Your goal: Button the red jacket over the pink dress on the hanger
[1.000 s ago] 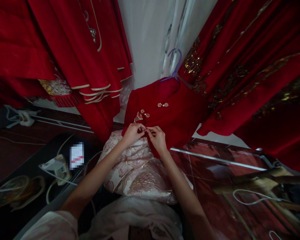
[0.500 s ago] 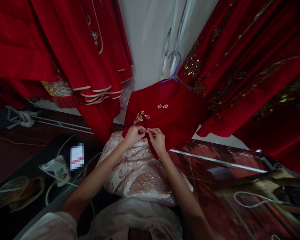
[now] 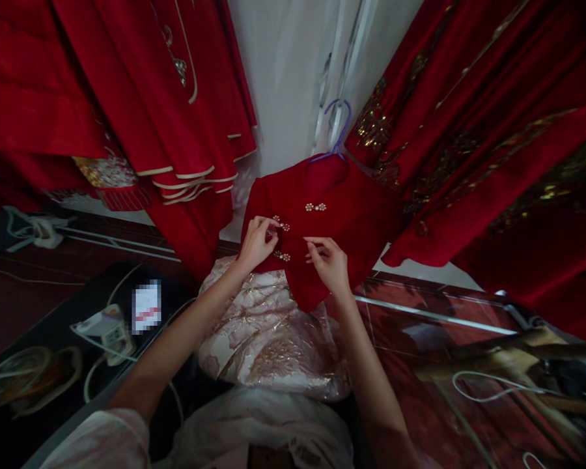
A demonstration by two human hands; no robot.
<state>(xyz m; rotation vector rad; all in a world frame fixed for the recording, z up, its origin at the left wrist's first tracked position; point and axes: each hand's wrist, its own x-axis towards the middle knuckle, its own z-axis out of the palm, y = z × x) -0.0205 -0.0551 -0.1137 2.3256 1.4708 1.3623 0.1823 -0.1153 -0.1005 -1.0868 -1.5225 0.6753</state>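
Observation:
A red jacket (image 3: 361, 215) on a purple hanger (image 3: 342, 133) lies tilted across patterned pale fabric (image 3: 273, 339) over my lap. Jewelled, flower-shaped fasteners sit on its front: a top one (image 3: 316, 207), a middle one (image 3: 282, 225) and a lower one (image 3: 282, 256). My left hand (image 3: 258, 244) is at the middle fastener, fingers bent, thumb and fingertips apart; it partly covers a beaded ornament there. Whether it touches the ornament, I cannot tell. Right of the fasteners, my right hand (image 3: 329, 262) hovers over the red cloth with fingers loosely curled and apart, holding nothing.
Red garments (image 3: 176, 130) with pale edging hang at the left, and gold-sequined red ones (image 3: 469, 156) at the right. A power strip (image 3: 114, 332) and cords lie on a dark surface at left. Metal rack bars (image 3: 434, 314) run low on the right.
Both hands have come away from the lower fastener, which now shows. My left hand has moved up and left to the middle one; my right hand has moved right, its pinch loosened.

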